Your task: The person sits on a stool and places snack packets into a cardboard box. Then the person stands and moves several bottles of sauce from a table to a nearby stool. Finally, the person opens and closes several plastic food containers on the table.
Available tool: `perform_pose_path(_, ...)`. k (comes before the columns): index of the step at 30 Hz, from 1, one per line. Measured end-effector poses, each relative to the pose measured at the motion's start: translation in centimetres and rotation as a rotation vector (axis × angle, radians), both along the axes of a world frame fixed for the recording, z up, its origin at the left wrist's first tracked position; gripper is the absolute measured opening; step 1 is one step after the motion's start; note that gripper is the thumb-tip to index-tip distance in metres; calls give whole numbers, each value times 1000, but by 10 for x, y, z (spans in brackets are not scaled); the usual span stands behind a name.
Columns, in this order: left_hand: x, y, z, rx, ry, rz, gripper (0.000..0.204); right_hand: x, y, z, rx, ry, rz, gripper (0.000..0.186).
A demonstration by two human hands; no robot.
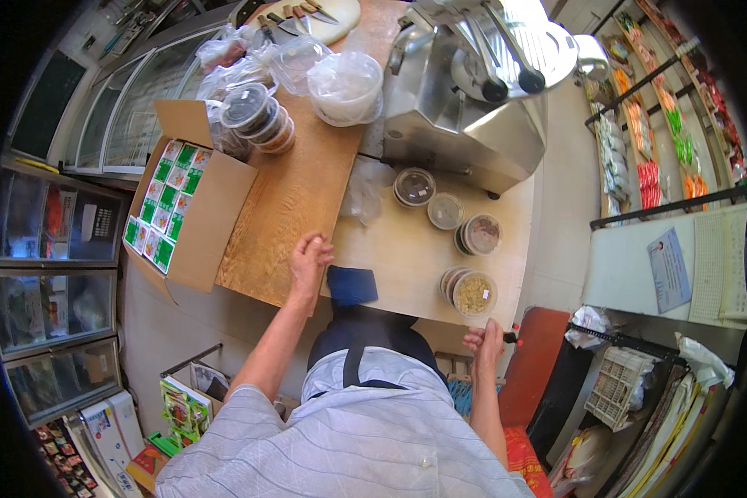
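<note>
My left hand (310, 259) hovers over the front edge of the wooden table, its fingers loosely bent and a little apart, with nothing visible in them. Just right of it lies a folded dark blue cloth (352, 285) at the table's edge. Off the table's right front corner, my right hand (484, 339) is closed, with a small black object (510, 338) showing beside its fingers; its kind is too small to make out. Nearest to that hand stands a stack of round clear tubs (475, 295) with yellowish food. Behind are more lidded tubs (479, 234), a pale one (446, 211) and a dark one (414, 187).
A metal slicer (469, 124) fills the table's back right. An open carton (212, 207) of green-and-white boxes stands left, near stacked tubs (257, 116), a bag-lined white bucket (345, 87) and a board (332, 21) with knives. A red seat (533, 357) is at right.
</note>
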State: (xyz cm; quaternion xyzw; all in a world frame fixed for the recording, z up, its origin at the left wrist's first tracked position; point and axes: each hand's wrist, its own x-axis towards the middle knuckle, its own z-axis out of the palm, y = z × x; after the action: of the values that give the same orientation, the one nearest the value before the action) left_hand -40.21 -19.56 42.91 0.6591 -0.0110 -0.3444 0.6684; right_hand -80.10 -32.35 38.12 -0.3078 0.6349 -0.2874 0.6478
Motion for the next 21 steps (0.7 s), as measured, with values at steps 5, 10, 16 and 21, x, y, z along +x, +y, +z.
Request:
perform_pose_path(5,84,-6,30,-64,-301,149,39,-19,42,-6,52,77,-33,42)
perform_pose_path(10,179,-30,62,-107,-339,214,75,-15,79,-19,107,105,-31,35)
perform_pose_path(16,254,-68,93,-147,-233,210,72,6,103,-18,121,85,-15,32)
perform_pose_path(21,290,-73,83,-114,70,103,73,20,122,-14,147,112,-3,30)
